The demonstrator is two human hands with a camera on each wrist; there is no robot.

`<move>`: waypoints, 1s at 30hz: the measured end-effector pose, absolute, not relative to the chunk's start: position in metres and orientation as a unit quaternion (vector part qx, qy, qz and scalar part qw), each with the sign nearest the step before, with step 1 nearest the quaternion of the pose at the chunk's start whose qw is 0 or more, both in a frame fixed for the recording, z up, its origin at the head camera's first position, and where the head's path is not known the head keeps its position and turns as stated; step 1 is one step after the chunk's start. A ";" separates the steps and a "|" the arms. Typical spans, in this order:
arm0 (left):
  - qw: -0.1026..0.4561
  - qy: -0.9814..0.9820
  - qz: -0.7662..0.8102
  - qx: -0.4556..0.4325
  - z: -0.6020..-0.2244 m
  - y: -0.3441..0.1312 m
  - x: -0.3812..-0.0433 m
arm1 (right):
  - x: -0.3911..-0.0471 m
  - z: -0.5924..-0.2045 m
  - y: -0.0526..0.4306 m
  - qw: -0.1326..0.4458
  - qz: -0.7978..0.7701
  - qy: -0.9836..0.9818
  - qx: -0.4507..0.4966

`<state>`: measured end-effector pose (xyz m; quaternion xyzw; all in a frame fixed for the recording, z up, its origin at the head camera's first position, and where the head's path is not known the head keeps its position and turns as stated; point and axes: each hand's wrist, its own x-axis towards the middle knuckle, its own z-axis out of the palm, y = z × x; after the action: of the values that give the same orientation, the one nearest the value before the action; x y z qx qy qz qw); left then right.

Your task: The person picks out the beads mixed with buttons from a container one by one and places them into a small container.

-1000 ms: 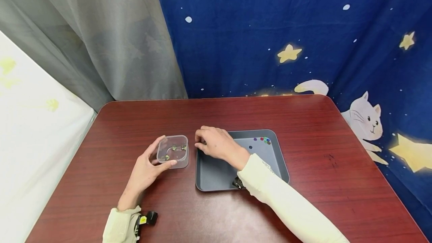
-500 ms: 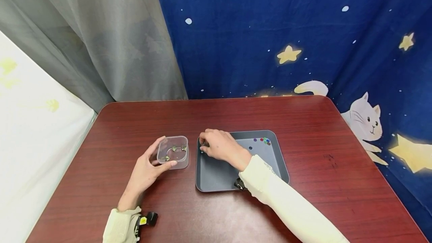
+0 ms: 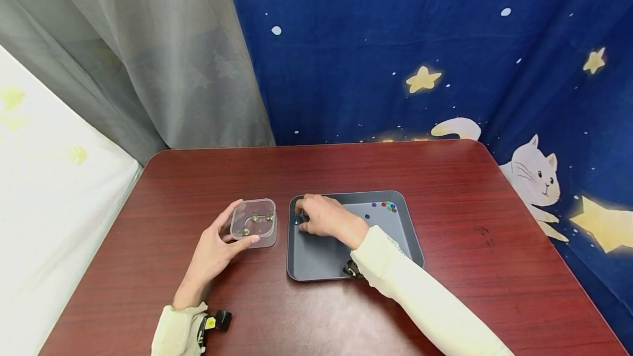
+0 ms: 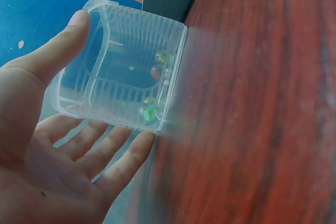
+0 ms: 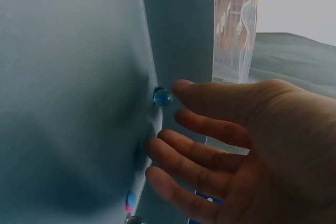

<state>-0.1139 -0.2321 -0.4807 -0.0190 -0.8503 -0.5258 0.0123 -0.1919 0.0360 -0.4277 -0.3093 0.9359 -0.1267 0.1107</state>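
A clear plastic box (image 3: pixel 253 225) stands on the table, held at its sides between the thumb and fingers of my left hand (image 3: pixel 209 254). Several glass marbles lie inside, among them a green one (image 4: pixel 150 112) in the left wrist view. To the right is a dark grey baking tray (image 3: pixel 316 262). Over its far left part is my right hand (image 3: pixel 323 216), fingers loosely bent and apart. A bluish marble (image 5: pixel 163 97) lies against the tray wall, close to the thumb tip in the right wrist view; whether they touch I cannot tell.
Several small coloured discs (image 3: pixel 389 205) lie in the tray's far right corner, with a dark one (image 3: pixel 367 216) nearer the middle. The tray's raised rim stands between it and the box. A blue curtain (image 3: pixel 346 70) hangs behind the reddish-brown table (image 3: pixel 470 224).
My right hand has drawn back from over the tray's left rim, slightly right and nearer, and a marble now shows beside its fingers. The left hand and the box stay in place.
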 end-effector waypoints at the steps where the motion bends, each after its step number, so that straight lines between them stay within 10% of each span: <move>1: 0.011 -0.850 -0.526 -0.019 -0.480 -0.232 -0.114 | -0.192 -0.428 0.036 0.112 -0.127 0.936 -0.309; 30: 0.007 -0.849 -0.528 -0.017 -0.480 -0.232 -0.114 | -0.199 -0.430 0.032 0.128 -0.113 0.935 -0.311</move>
<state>-0.1136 -0.2323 -0.4797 -0.0170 -0.8493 -0.5276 0.0074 -0.1994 0.0320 -0.4299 -0.3114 0.9348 -0.1131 0.1277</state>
